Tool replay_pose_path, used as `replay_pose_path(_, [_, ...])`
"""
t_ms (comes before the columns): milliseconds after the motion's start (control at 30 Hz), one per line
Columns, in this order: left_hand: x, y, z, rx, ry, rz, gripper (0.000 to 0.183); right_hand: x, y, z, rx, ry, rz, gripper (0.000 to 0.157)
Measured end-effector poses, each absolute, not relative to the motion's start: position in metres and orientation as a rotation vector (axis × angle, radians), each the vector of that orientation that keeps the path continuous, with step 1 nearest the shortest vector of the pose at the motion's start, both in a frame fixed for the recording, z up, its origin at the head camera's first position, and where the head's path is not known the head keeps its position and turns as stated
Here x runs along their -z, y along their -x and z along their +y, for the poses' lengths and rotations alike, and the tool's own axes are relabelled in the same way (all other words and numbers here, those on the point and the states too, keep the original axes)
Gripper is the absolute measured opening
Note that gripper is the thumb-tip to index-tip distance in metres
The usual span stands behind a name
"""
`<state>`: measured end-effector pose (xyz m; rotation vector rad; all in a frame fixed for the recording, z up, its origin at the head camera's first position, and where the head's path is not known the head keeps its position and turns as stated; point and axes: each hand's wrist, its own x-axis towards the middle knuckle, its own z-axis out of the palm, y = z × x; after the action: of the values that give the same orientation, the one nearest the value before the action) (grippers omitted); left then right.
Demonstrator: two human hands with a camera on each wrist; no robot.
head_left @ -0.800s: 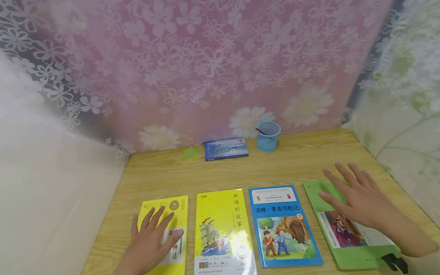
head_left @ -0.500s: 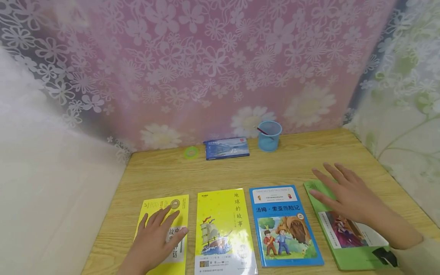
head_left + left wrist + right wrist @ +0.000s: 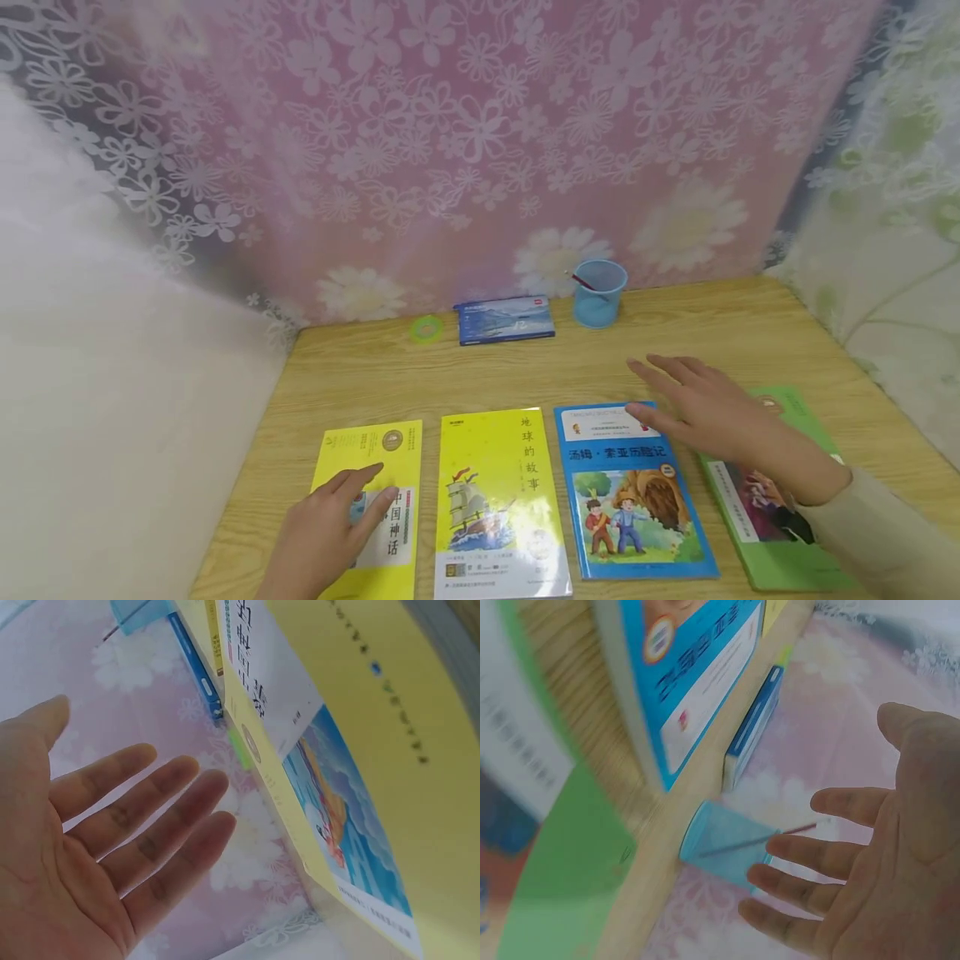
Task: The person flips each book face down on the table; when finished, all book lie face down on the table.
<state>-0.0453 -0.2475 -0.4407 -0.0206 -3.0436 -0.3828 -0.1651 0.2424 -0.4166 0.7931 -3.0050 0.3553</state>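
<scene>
Books lie in a row on the wooden table [image 3: 360,375]. At the left is a yellow book [image 3: 408,450] with a white title panel; my left hand [image 3: 326,525] hovers over it, fingers spread and holding nothing in the left wrist view. Beside it lies a yellow book with a sailing ship [image 3: 487,467]. Third comes a blue book [image 3: 630,517] with two cartoon children. A green book [image 3: 795,558] is at the right, partly hidden by my right arm. My right hand [image 3: 712,417] is above the gap between the blue and green books, its fingers extended and holding nothing.
Along the back of the table stand a light blue mesh cup [image 3: 598,296] with a pencil in it, a flat blue box [image 3: 506,320] and a green ring-shaped roll [image 3: 427,329]. Flowered curtain [image 3: 480,167] hangs behind; pale walls or cloth close both sides.
My right hand has moved left from over the green book toward the blue book. My left hand has drawn slightly back toward me. The view has shifted a little.
</scene>
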Motion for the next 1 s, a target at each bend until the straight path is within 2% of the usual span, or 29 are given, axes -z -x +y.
replay_pose_path(167, [0.443,0.038,-0.253,0.328,0.006,-2.972,0.036,0.416,0.173,0.221,-0.463,-0.854,-3.005,0.074])
replay_pose_path(300, [0.446,0.031,-0.260,0.325,-0.009,-2.948,0.030,0.415,0.178,0.205,-0.489,-0.916,-3.005,0.072])
replay_pose_path(533, [0.450,0.021,-0.278,0.241,-0.147,-3.012,0.037,0.420,0.189,0.178,-0.568,-1.045,-2.978,0.064])
replay_pose_path(800, [0.453,0.012,-0.298,0.202,-0.296,-3.076,0.050,0.423,0.199,0.151,-0.785,-1.176,-3.037,0.065])
replay_pose_path(1000, [0.452,0.010,-0.310,0.219,-0.504,-3.212,0.061,0.425,0.211,0.121,-1.065,-1.314,-3.073,0.068])
